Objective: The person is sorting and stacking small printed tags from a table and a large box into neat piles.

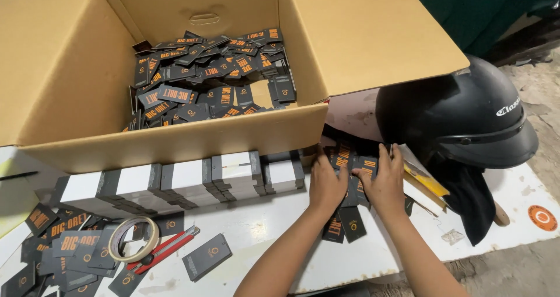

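Note:
Both my hands rest on a loose heap of dark grey cards with orange print point(349, 163) lying on the white table beside the box. My left hand point(325, 183) presses flat on the heap's left part, fingers together. My right hand point(385, 183) lies on the heap's right part, fingers spread a little over the cards. Neither hand has a card lifted. A row of stacked cards point(186, 183), white faces up with dark edges, runs along the front of the cardboard box point(175, 142). Inside the box lie several more loose dark cards point(210, 75).
A black helmet point(461, 116) sits at the right, close to my right hand. A tape roll point(133, 238) and a red cutter point(166, 249) lie at the lower left among scattered dark cards point(64, 238). A yellow strip point(429, 180) lies under the helmet's edge.

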